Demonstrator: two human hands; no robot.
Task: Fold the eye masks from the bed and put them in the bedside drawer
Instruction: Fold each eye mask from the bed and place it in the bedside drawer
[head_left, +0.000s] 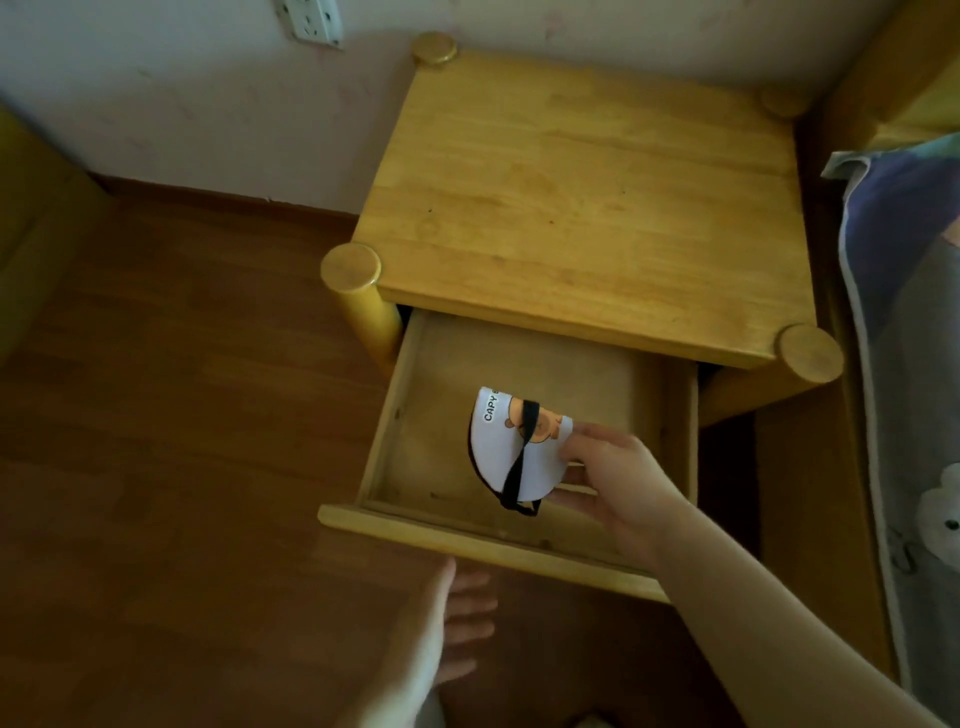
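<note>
Holding a folded mask (511, 451) over the open drawer (395, 415), the right hand (613, 486) pinches its edge at about 3 o'clock, thumb on top and fingers beneath. The mask hangs low above the drawer floor, near the front at 6 o'clock; whether it touches the wood I cannot tell. The fold looks loose to me: let go from this height, it could spring open and land unfolded. Its black strap (522, 462) dangles in a loop toward the front panel, so it might snag on the rim or get trapped when the drawer shuts. The right forearm reaches in from 5 o'clock, wrist bent slightly down, palm turned left. The left hand is hidden; only a bare forearm (415, 639) shows at 7 o'clock, reaching toward the drawer front, so I cannot tell its state. The tabletop (587, 208) sits at 12 o'clock, the bed (904, 312) at 3 o'clock.
</note>
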